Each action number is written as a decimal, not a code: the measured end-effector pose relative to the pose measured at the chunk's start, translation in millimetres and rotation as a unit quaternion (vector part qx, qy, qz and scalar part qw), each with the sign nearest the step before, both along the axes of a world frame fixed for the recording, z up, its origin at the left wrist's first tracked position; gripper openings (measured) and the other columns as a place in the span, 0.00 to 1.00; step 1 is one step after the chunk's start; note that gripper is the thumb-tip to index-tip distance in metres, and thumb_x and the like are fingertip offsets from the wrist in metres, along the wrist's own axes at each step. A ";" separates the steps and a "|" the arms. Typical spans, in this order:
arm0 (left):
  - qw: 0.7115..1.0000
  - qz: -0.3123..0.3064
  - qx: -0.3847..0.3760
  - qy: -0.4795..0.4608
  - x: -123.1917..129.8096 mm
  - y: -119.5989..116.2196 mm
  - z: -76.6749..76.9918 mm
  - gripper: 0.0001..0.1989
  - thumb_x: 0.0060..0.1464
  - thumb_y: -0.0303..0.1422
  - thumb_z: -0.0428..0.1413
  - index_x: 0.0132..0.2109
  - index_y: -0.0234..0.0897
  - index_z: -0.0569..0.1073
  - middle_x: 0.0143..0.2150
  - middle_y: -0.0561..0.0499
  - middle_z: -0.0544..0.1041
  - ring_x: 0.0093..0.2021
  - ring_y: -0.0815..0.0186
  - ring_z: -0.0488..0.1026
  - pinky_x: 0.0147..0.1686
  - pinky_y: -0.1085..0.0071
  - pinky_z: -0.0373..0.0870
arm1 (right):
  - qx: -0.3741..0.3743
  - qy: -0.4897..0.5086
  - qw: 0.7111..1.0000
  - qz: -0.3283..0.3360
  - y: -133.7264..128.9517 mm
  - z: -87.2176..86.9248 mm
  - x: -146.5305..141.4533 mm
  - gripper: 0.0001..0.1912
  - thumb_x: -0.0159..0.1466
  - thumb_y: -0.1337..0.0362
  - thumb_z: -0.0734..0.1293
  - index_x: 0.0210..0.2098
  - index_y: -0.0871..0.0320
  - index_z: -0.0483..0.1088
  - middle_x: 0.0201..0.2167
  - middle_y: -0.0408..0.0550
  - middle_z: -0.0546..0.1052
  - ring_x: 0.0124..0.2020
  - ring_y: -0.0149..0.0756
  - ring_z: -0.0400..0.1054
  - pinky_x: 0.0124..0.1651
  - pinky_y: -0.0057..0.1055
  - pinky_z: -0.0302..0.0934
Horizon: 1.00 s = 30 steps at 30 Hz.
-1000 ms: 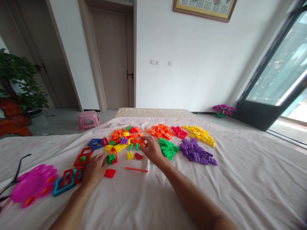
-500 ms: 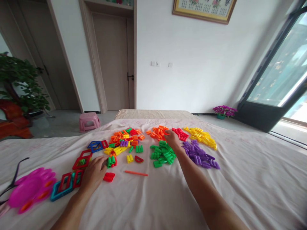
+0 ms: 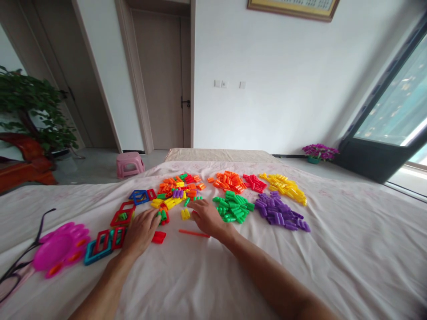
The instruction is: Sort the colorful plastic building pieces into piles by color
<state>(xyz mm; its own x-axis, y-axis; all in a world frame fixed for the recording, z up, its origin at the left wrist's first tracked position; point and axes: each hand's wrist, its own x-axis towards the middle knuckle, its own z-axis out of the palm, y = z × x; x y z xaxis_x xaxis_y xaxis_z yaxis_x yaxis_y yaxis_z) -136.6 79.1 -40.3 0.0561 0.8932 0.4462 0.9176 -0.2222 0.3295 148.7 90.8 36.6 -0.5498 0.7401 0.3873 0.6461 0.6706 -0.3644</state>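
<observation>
My left hand (image 3: 143, 230) rests palm down on the cloth with its fingers loosely spread. Its fingertips are beside a green plastic building block (image 3: 163, 216), perhaps touching it. My right hand (image 3: 210, 218) reaches left over the cloth, fingers stretched and thumb apart, with nothing visible in it. Near its fingertips lie a small yellow block (image 3: 185, 214) and some green pieces, partly covered by the hand. The mixed pile of blocks (image 3: 173, 183) spreads just beyond both hands. A red block (image 3: 159, 237) lies right of my left wrist, and an orange stick (image 3: 191, 233) lies below my right hand.
Sorted heaps stand right: orange (image 3: 230, 181), red (image 3: 255, 183), green (image 3: 235, 208), yellow (image 3: 285, 186) and purple (image 3: 278, 211). Red and blue frame pieces (image 3: 96, 249), a magenta paw-shaped toy (image 3: 56, 249) and eyeglasses (image 3: 20, 266) lie left. A pink stool (image 3: 130, 164) stands behind.
My right hand has moved left and nearer, from the orange and red heaps to beside the mixed pile, covering the red semicircular piece. My left hand stays beside the green block. The view shifted slightly.
</observation>
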 end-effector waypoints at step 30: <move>0.977 0.117 -0.107 -0.144 6.3 -0.6 17.2 0.22 0.61 0.46 0.47 0.48 0.45 0.82 0.44 0.49 0.85 0.43 0.57 0.80 0.36 0.69 0.71 | 0.014 0.009 1.000 -0.002 -3.6 -7.4 6.0 0.20 0.56 0.76 0.65 0.46 0.56 0.75 0.45 0.49 0.78 0.46 0.39 0.71 0.54 0.35 0.63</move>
